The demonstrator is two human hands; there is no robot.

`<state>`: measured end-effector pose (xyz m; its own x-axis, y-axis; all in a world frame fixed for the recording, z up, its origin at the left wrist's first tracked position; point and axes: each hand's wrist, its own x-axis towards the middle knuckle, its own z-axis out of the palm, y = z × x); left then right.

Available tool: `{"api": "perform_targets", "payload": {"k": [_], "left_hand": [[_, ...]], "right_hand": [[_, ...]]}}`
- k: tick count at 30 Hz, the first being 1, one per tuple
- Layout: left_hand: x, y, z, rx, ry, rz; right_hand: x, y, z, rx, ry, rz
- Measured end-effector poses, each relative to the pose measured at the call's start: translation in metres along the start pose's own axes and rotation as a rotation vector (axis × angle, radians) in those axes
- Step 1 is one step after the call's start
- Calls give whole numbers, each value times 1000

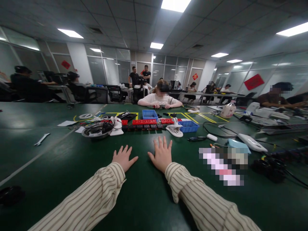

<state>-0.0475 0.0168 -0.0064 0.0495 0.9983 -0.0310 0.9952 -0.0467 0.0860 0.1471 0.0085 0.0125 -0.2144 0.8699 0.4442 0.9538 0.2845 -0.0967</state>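
We look across a green worktable [79, 179] toward a co-worker [156, 98] in a white top, seated on the far side with both forearms on its edge. In front of us, the right hand [162, 155] and left hand [122, 158], in striped sleeves, rest palm down, fingers spread wide, gripping nothing. Just beyond them we see a row of red-and-black blocks [144, 121], a metal bowl [95, 136] of cables at its left, and a white clamp [175, 130] nearest the right hand; another white clamp [117, 127] is nearest the left. A blue tray [189, 129] sits beside the right clamp, a wrench [42, 139] far left. On the back wall, we read "福" on a red diamond sign [194, 76]; other lettering is too small or blurred.
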Motion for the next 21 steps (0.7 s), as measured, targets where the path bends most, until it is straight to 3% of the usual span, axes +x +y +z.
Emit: {"api": "perform_targets", "payload": {"k": [4,9,15,21], "left_hand": [[0,1,0,13,11,1],[0,1,0,20,-6,-5],[1,-1,1,17,-9,3],[2,-2,-1,7,-31,4]], "right_hand": [[22,4,20,-22,-162,152],[24,6,22,13,-196,77],[-21,11,-3,85,-244,-86],[-77,35,-36,116,-281,-117]]}}
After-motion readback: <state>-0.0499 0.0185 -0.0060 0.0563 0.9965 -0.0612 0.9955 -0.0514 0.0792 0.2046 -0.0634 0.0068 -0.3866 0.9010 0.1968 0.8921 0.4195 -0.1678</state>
